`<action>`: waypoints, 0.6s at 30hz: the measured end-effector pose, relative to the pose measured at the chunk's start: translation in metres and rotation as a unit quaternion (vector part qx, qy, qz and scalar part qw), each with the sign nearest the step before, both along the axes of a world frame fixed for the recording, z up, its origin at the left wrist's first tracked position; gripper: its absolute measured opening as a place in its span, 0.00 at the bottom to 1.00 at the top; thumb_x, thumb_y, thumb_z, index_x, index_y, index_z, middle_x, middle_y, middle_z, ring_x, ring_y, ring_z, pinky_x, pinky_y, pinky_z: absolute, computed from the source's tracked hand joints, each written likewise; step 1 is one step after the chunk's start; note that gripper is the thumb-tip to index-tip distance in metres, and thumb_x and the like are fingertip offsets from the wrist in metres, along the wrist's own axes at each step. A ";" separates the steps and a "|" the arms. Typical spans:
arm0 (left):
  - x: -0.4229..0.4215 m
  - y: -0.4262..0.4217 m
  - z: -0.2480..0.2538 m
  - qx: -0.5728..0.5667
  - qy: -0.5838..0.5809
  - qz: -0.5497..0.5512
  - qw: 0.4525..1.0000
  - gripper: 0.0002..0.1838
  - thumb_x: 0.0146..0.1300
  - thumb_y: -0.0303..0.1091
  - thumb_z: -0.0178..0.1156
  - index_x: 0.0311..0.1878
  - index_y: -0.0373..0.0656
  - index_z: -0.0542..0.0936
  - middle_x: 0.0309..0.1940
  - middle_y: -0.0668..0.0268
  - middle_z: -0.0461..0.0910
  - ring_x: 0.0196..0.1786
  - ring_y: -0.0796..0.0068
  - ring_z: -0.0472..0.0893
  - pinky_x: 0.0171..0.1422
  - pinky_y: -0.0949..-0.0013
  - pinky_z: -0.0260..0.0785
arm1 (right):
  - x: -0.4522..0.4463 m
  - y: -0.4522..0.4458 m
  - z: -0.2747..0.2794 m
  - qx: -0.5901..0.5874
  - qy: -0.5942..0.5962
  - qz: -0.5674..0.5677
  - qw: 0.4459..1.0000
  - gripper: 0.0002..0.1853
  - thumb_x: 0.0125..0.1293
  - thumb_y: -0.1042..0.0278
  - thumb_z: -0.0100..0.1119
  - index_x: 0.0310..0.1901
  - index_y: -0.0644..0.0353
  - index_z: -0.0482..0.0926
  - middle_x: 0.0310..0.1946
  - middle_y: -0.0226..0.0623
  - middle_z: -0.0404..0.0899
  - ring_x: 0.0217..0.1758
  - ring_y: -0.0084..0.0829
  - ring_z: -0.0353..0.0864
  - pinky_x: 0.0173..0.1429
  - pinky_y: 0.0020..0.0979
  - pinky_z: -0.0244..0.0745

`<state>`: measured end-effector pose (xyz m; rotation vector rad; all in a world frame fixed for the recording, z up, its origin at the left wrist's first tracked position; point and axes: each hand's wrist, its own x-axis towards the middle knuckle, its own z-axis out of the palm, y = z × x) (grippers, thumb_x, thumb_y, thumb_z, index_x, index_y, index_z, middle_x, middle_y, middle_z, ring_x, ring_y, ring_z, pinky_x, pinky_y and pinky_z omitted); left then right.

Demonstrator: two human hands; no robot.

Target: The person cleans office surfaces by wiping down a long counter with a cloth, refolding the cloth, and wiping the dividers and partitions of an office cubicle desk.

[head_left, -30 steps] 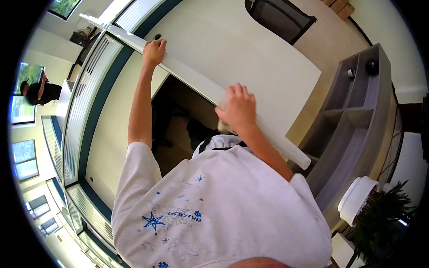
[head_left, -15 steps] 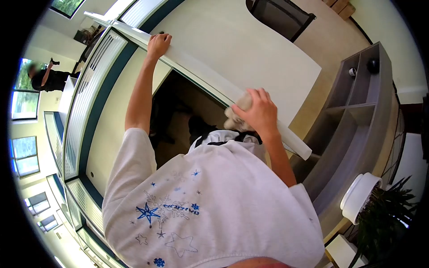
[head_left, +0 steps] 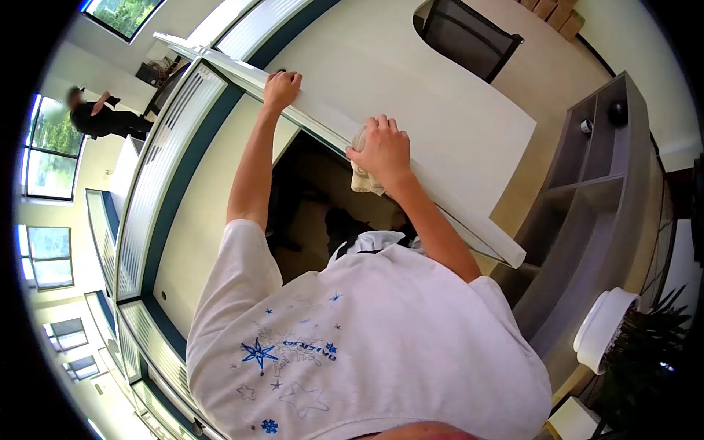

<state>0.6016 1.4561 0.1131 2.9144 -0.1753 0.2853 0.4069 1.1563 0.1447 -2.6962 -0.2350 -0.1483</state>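
Observation:
My right hand [head_left: 385,150] is closed round a beige, crumpled cloth [head_left: 367,181], pressed against the long white top edge [head_left: 462,213] of a desk partition. Part of the cloth hangs down over the near side of that edge. Further left, my left hand [head_left: 282,89] grips the same edge, its fingers curled over the top. A small dark spot shows just beyond those fingers; I cannot make out what it is. Behind the partition spreads a white desk [head_left: 411,95].
A black mesh chair [head_left: 469,37] stands beyond the desk. On the right are a grey shelf unit [head_left: 587,183] and a white pot [head_left: 605,330] with a plant. Partitions with white slats [head_left: 172,176] run along the left. A person in dark clothes [head_left: 110,121] stands near the windows.
My right hand has slid left along the partition edge with the cloth, closer to my left hand. My left hand stays on the edge, while the whole view has shifted slightly.

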 end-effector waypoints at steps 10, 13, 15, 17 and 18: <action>0.005 0.008 -0.010 -0.021 0.001 -0.015 1.000 0.23 0.75 0.47 0.50 0.45 0.43 0.91 0.46 0.50 0.89 0.57 0.50 0.84 0.76 0.51 0.66 | -0.089 -0.113 0.011 0.044 0.028 -0.035 0.998 0.32 0.54 0.39 0.77 0.51 0.57 0.83 0.50 0.39 0.82 0.58 0.44 0.83 0.58 0.46 0.83; 0.001 0.007 -0.009 -0.018 -0.026 -0.025 0.999 0.23 0.75 0.49 0.51 0.43 0.43 0.90 0.43 0.53 0.89 0.56 0.52 0.84 0.76 0.52 0.65 | -0.118 -0.144 0.022 0.042 0.049 -0.057 0.996 0.31 0.54 0.40 0.78 0.51 0.57 0.83 0.49 0.38 0.82 0.57 0.43 0.83 0.58 0.46 0.82; -0.008 -0.001 -0.001 0.000 -0.006 -0.030 1.000 0.25 0.76 0.53 0.52 0.41 0.43 0.90 0.40 0.55 0.89 0.54 0.54 0.84 0.76 0.54 0.64 | -0.124 -0.153 0.026 0.039 0.065 -0.058 0.995 0.30 0.54 0.41 0.78 0.50 0.56 0.83 0.49 0.37 0.82 0.57 0.43 0.83 0.58 0.46 0.82; -0.013 -0.009 0.017 0.037 0.056 -0.036 0.997 0.27 0.76 0.57 0.53 0.39 0.44 0.90 0.38 0.57 0.88 0.52 0.56 0.84 0.76 0.55 0.64 | -0.116 -0.148 0.024 0.018 0.053 -0.061 0.997 0.30 0.53 0.42 0.79 0.48 0.58 0.83 0.46 0.37 0.81 0.54 0.43 0.84 0.55 0.46 0.81; -0.009 -0.005 0.011 0.029 0.050 -0.040 0.997 0.32 0.75 0.65 0.54 0.36 0.44 0.90 0.36 0.60 0.88 0.51 0.59 0.83 0.77 0.55 0.61 | -0.112 -0.145 0.024 0.004 0.054 -0.061 0.997 0.30 0.52 0.43 0.79 0.47 0.58 0.83 0.45 0.38 0.81 0.53 0.43 0.84 0.54 0.46 0.81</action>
